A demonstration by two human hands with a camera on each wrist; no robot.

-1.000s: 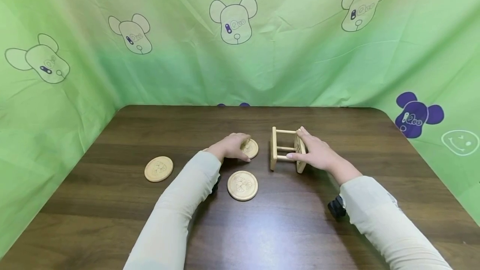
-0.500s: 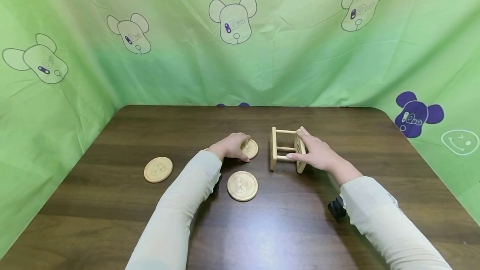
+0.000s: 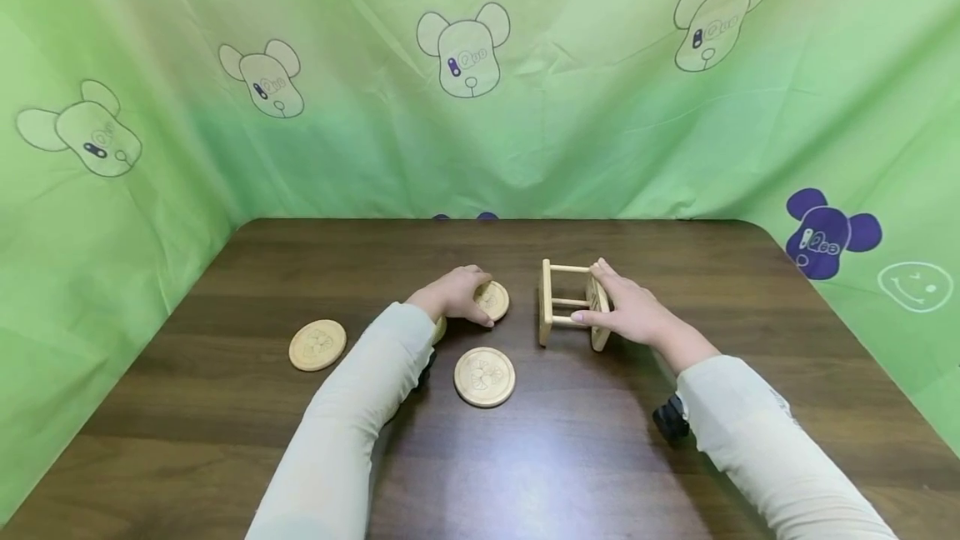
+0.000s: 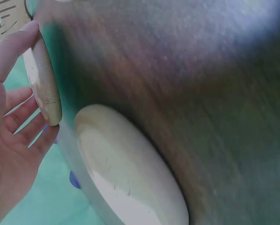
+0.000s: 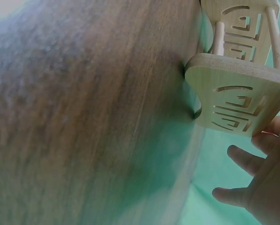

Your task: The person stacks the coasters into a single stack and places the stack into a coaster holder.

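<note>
Left hand pinches a round wooden coaster by its edge, thumb against fingers. Right hand grips the right panel of a wooden rack, thumb at the near corner, a finger at the far one; the rack's bars run from that panel toward the left hand. Just behind the left hand, a second coaster lies under the wrist. A third coaster sits nearer the person than that hand, a fourth coaster well to its left, on the surface. Beyond both hands hangs a green curtain.
</note>
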